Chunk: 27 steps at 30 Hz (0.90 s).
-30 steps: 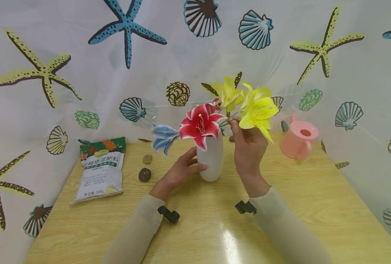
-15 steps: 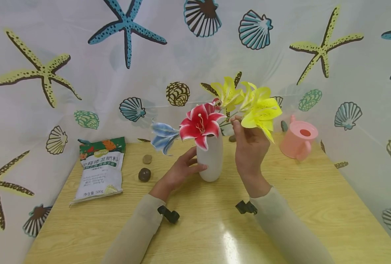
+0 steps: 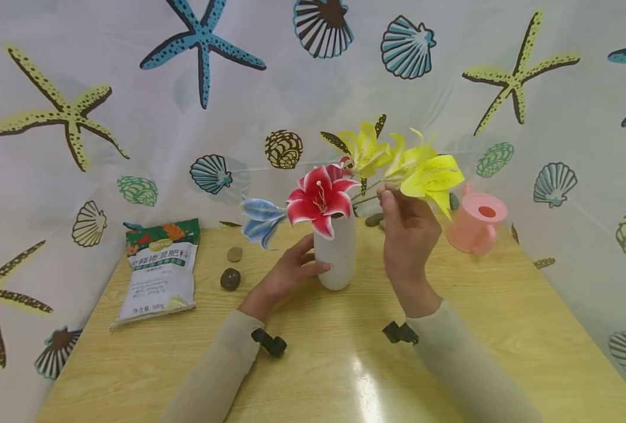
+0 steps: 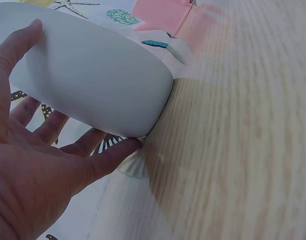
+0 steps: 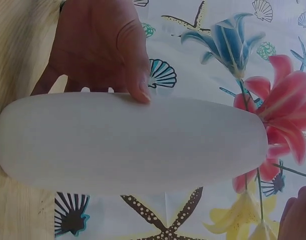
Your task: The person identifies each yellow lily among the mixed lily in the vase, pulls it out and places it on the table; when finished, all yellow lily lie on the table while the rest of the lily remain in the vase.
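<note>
A white vase (image 3: 336,258) stands upright on the wooden table, holding artificial lilies. My left hand (image 3: 286,273) holds its left side, the thumb (image 4: 22,42) on the near face and the fingers spread along the side. A red lily (image 3: 320,200) leans over the rim, a blue lily (image 3: 262,218) hangs out to the left, and a yellow lily (image 3: 365,151) rises behind. My right hand (image 3: 412,238) pinches the stem of another yellow lily (image 3: 433,178) just below its bloom, right of the vase. In the right wrist view, thin green stems enter the vase's mouth.
A pink watering can (image 3: 479,223) stands at the back right. At the left lies a fertilizer bag (image 3: 159,273). Between bag and vase are a tan stone (image 3: 234,254) and a dark stone (image 3: 230,279). More stones (image 3: 374,220) lie behind the vase, before a shell-printed cloth (image 3: 302,88).
My right hand has moved a little to the right, drawing the yellow lily away from the vase and tilting its bloom outward. My left hand and the vase stay where they were.
</note>
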Motion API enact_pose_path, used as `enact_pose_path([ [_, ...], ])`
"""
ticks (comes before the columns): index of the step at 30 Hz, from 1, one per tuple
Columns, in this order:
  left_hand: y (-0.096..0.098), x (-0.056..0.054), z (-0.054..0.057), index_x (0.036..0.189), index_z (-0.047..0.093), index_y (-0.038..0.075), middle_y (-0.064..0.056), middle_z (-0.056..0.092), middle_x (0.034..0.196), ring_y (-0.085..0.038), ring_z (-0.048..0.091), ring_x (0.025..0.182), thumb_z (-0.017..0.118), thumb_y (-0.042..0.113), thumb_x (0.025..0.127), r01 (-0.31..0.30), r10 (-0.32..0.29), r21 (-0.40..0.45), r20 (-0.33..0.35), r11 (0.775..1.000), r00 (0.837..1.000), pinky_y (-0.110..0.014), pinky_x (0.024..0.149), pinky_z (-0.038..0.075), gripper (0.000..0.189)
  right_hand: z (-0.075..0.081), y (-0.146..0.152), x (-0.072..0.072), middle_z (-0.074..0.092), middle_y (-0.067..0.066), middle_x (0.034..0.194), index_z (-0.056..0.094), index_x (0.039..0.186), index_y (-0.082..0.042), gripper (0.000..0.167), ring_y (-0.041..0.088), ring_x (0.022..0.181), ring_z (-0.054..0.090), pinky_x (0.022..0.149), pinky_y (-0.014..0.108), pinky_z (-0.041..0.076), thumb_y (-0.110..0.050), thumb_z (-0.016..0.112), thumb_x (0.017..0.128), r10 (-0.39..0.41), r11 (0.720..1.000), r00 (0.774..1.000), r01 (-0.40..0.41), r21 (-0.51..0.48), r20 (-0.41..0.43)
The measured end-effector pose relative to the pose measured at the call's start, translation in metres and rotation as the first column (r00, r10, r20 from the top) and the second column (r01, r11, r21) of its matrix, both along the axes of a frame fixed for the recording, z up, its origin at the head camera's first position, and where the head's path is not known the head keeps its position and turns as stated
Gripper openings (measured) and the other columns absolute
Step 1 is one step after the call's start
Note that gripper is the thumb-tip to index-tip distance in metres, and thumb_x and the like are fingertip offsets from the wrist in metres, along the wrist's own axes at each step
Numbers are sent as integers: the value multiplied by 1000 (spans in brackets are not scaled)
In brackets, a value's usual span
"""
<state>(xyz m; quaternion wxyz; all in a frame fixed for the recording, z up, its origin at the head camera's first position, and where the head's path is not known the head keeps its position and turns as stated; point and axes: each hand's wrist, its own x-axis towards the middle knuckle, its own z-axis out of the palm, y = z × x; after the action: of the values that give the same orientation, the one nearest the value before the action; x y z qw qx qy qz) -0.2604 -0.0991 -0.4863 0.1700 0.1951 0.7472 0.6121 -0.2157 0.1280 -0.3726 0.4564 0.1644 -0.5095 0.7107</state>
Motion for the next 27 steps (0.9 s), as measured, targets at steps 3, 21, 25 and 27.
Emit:
enact_pose_path([
  [3, 0, 0, 0, 172, 38, 47, 5, 38, 182, -42, 38, 168, 81, 36, 103, -5, 5, -5, 6, 1000, 1000, -70, 133, 37, 82, 0, 8, 1, 86, -3, 101, 76, 108, 19, 13, 10, 94, 83, 91, 28, 68, 10, 73, 99, 47, 999, 998, -47, 9, -29],
  [21, 0, 0, 0, 171, 39, 49, 5, 40, 180, -42, 39, 167, 82, 38, 102, -5, 5, -7, 4, 1000, 1000, -70, 132, 40, 82, -18, 80, 22, 85, -1, 93, 70, 106, 24, 11, 12, 83, 81, 84, 24, 68, 18, 70, 97, 166, 975, 982, -177, 133, 88],
  [25, 0, 0, -1, 171, 38, 48, 4, 40, 180, -43, 38, 168, 82, 38, 102, -5, 5, -2, 3, 1000, 1000, -70, 132, 39, 82, -24, 92, 27, 83, -3, 94, 67, 105, 26, 12, 9, 83, 79, 82, 21, 67, 17, 70, 97, 97, 971, 984, -127, 204, 151],
  [27, 0, 0, -1, 170, 39, 48, 5, 40, 180, -43, 38, 168, 82, 38, 102, -7, 7, -1, 4, 1000, 1000, -70, 132, 39, 82, -27, 96, 29, 83, -5, 95, 67, 105, 26, 11, 7, 83, 79, 81, 20, 67, 19, 70, 97, 67, 968, 982, -108, 228, 177],
])
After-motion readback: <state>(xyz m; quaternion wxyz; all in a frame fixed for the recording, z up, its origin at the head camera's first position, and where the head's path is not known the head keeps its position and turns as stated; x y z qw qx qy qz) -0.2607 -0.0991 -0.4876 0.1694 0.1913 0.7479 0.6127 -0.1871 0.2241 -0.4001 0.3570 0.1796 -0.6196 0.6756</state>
